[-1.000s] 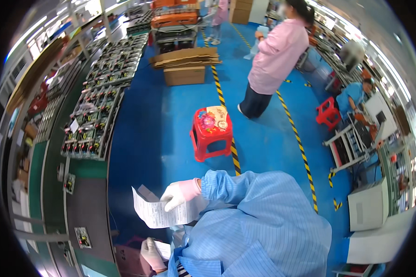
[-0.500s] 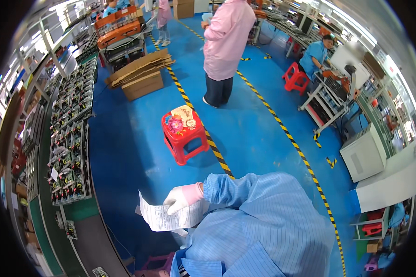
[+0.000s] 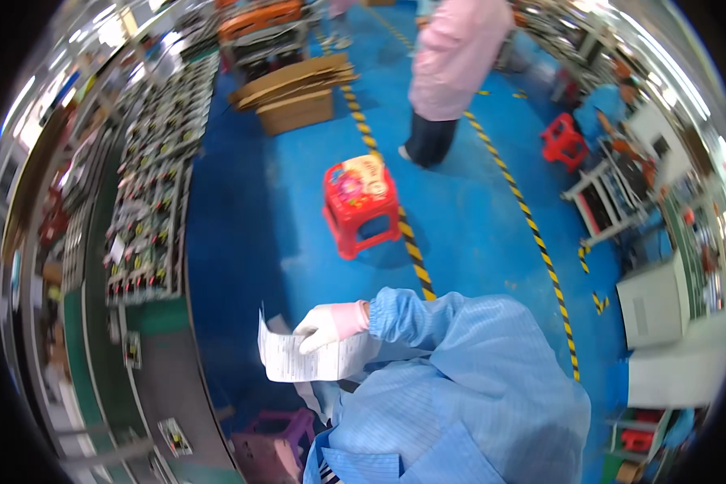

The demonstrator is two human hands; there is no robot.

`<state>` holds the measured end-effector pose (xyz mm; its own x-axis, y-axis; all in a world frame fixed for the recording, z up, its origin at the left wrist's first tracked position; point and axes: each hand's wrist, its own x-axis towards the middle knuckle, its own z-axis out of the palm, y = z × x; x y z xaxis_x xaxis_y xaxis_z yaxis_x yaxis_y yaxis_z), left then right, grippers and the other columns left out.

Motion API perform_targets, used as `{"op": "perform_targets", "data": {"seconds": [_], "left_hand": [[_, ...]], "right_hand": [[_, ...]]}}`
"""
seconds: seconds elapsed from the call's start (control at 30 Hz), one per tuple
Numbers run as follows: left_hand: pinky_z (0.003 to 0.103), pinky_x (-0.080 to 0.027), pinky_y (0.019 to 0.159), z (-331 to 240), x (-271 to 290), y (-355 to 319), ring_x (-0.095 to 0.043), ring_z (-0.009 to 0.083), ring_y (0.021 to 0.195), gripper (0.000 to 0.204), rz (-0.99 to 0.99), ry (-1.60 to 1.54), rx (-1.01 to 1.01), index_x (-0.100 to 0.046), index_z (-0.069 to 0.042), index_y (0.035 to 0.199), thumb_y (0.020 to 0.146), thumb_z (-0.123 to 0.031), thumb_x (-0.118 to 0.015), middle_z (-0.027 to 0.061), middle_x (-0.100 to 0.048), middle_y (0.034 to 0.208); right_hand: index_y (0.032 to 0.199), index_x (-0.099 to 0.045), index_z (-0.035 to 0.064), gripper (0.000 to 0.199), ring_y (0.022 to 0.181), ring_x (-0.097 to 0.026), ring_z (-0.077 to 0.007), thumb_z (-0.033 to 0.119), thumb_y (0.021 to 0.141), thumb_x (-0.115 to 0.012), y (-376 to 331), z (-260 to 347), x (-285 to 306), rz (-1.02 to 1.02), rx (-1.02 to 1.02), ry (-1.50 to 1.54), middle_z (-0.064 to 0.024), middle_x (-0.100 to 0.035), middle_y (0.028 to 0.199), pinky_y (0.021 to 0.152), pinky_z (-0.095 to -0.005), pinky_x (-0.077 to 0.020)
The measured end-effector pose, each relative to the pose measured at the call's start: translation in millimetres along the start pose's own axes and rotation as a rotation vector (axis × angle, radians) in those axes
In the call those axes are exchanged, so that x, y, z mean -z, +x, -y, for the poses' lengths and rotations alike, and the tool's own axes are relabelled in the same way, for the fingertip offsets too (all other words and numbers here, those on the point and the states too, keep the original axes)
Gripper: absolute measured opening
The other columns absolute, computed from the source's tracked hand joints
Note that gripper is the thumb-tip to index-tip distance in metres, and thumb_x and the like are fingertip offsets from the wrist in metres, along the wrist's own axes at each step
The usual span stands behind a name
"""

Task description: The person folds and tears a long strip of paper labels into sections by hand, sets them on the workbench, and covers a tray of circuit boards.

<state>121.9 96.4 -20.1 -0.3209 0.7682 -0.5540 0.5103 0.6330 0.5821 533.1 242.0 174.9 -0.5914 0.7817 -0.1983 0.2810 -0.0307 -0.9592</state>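
My right hand (image 3: 331, 324), in a white glove with a pink cuff, grips a white printed sheet of paper (image 3: 302, 360) at its upper edge. Its thumb lies across the printed face, and the sheet's left end curls up. More pale paper (image 3: 308, 397) hangs below and behind it, partly hidden. The sheet is held in front of my blue striped sleeve and smock (image 3: 468, 387). My left hand is out of sight. Past the paper, on the blue floor, stands a red plastic stool (image 3: 363, 206) with a flowered top.
On the left, a long bench (image 3: 165, 347) carries rows of circuit boards (image 3: 149, 230). A purple stool (image 3: 294, 423) stands beside it. Flattened cardboard lies on a carton (image 3: 297, 113). A person in pink (image 3: 460, 60) stands ahead; another in blue (image 3: 601, 109) sits at the right.
The view has swung left and down, so the surroundings sit farther right or higher, and more of the purple stool shows. My right hand keeps its grip on the sheet.
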Motion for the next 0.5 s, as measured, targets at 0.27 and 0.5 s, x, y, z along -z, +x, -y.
{"op": "perform_targets", "data": {"seconds": [0.27,0.5], "left_hand": [[0.034,-0.047,0.067,39.4,12.3,-46.6,-0.06,0.0228,0.073,0.037,-0.09,-0.05,0.167,-0.065,0.004,0.09,0.094,-0.031,-0.057,0.0134,-0.066,0.081],[0.034,-0.047,0.068,45.2,13.0,-25.9,-0.06,0.0239,0.074,0.037,-0.062,-0.061,0.158,-0.065,0.004,0.091,0.093,-0.032,-0.057,0.014,-0.066,0.082]], "right_hand": [[0.113,-0.065,0.0008,0.043,0.089,-0.067,-0.026,0.034,0.086,-0.06,29.4,-1.6,-15.0,0.086,-0.007,-0.003,-0.0162,-0.069,0.099,0.081,-0.0344,-0.0498],[0.112,-0.065,0.0011,0.04,0.091,-0.067,-0.0236,0.032,0.087,-0.061,25.4,11.8,-7.4,-0.019,-0.035,-0.018,-0.0153,-0.07,0.099,0.083,-0.0338,-0.0491]]}}
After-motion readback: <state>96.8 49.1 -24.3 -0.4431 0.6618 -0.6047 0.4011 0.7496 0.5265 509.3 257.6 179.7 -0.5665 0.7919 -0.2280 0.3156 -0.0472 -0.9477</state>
